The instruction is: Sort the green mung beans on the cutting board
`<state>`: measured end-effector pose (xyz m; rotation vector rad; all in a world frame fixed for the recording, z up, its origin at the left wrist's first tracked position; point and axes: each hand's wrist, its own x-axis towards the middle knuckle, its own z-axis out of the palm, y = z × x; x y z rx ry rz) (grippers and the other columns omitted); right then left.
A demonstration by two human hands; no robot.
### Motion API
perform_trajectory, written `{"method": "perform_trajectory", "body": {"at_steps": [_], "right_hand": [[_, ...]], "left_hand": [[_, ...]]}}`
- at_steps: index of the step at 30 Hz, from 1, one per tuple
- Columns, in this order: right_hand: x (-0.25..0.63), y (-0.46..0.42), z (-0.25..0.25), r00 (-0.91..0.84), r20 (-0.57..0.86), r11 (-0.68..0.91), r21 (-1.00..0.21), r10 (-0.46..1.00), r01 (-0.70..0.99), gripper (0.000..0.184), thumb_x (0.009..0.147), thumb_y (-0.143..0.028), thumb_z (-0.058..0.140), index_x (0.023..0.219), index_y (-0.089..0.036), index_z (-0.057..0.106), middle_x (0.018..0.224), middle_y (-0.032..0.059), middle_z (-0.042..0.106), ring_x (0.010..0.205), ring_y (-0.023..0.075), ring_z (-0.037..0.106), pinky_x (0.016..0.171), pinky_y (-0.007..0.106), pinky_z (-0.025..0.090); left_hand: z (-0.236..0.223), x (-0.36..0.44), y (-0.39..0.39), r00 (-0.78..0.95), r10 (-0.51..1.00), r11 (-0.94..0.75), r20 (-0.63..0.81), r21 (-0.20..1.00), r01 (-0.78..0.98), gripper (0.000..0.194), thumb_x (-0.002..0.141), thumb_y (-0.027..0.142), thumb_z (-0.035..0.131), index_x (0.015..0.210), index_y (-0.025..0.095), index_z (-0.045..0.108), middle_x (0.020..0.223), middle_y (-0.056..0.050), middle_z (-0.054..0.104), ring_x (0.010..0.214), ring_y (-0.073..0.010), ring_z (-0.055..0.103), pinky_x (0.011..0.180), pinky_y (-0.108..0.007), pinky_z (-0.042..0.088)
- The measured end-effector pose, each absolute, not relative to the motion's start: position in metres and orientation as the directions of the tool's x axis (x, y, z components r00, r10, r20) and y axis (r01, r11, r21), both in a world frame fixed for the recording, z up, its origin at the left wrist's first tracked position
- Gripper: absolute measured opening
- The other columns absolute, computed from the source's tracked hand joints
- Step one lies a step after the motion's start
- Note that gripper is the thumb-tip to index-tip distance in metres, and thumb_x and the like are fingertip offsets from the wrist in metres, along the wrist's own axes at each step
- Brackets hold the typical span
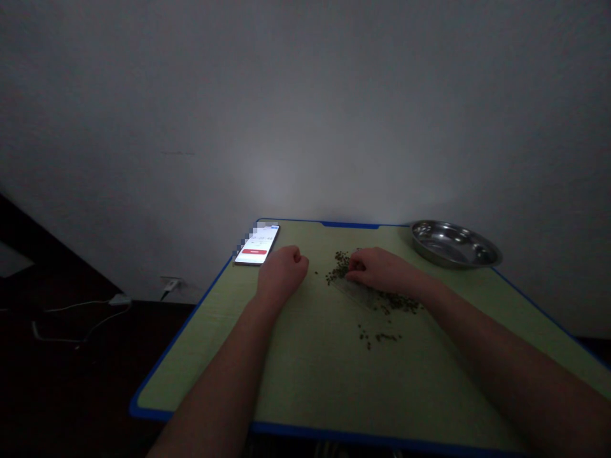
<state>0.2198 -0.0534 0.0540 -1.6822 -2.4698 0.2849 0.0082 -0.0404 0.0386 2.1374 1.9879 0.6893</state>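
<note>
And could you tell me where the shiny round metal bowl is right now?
In the head view, the shiny metal bowl sits at the green table's far right corner, beyond the right hand.

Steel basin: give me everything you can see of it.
The steel basin is shallow and round, with a flared rim and a shiny, silvery surface that looks like stainless steel. It stands upright at the far right corner of the green table, hiding that corner, close to the wall. Its inside shows bright and dark reflections; I can make out no contents. Neither the right hand nor the left hand touches it. Its underside is hidden.
</note>
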Motion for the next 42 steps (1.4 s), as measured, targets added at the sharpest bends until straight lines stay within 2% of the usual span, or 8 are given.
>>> {"method": "perform_trajectory", "body": {"at_steps": [28,35,42], "right_hand": [[0.2204,-0.0484,0.0471,-0.248,0.086,0.26,-0.181,0.965,0.948,0.02,0.081,-0.036,0.058,0.079,-0.019,0.068,0.081,0.0065,0.07,0.072,0.0195,0.06,0.058,0.027,0.038],[0.2189,-0.0502,0.0481,-0.238,0.085,0.251,-0.22,0.968,0.943,0.018,0.081,-0.032,0.058,0.079,-0.018,0.068,0.078,0.0065,0.069,0.069,0.0186,0.059,0.058,0.027,0.038],[0.2142,-0.0509,0.0465,-0.3,0.08,0.311,-0.265,0.95,0.913,0.017,0.081,-0.033,0.059,0.08,-0.018,0.067,0.081,0.0066,0.07,0.073,0.019,0.061,0.062,0.028,0.039]], "left_hand": [[0.0383,0.0099,-0.041,0.041,0.972,-0.127,0.232,0.372,0.92,0.019,0.078,0.028,0.045,0.066,0.018,0.056,0.063,-0.003,0.056,0.058,-0.0137,0.045,0.055,-0.027,0.027],[0.0372,0.0096,-0.0409,0.048,0.966,-0.144,0.254,0.376,0.915,0.019,0.078,0.028,0.045,0.062,0.019,0.052,0.061,-0.002,0.053,0.057,-0.0137,0.044,0.054,-0.028,0.026],[0.0374,0.0098,-0.04,0.051,0.971,-0.14,0.231,0.383,0.913,0.019,0.077,0.029,0.045,0.061,0.02,0.049,0.061,-0.002,0.053,0.057,-0.0136,0.043,0.053,-0.028,0.023]]}}
